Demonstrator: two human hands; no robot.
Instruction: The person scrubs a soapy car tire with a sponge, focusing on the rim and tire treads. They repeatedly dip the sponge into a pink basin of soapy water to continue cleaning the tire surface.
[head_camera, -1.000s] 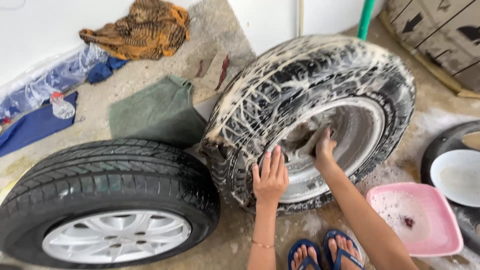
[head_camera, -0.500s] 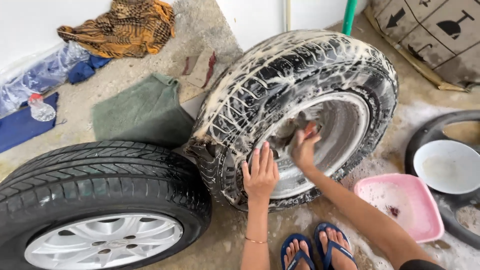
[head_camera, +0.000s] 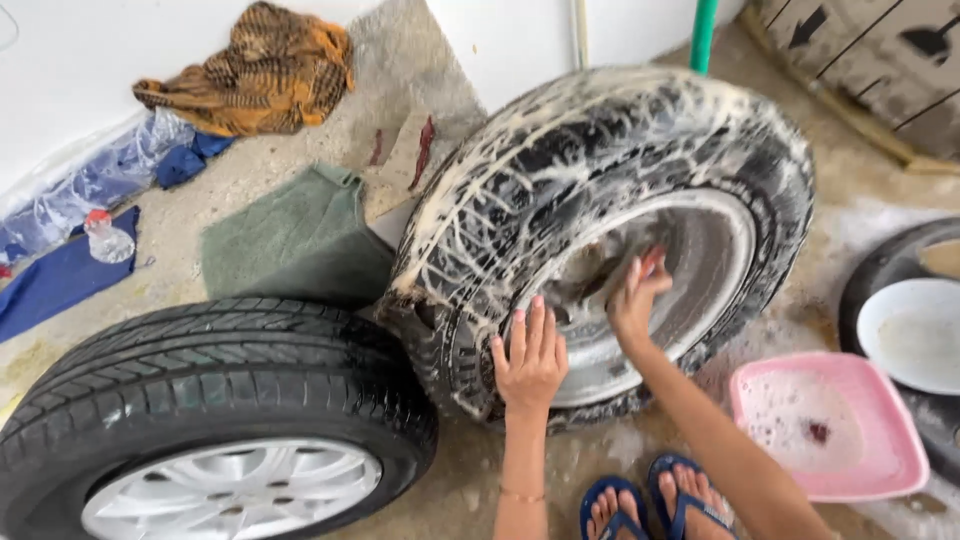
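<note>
Head view: upright soapy black rubber tyre (head_camera: 600, 180), judged heavy and slippery; left hand (head_camera: 528, 358) spread flat on sidewall, right hand (head_camera: 637, 295) loosely curled against grey metal rim (head_camera: 700, 260).

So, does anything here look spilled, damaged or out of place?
Soapy foam has spread on the wet floor by the pink basin. The soapy tyre stands tilted, braced by the left hand; the right hand works inside its rim. No damage shows.
</note>
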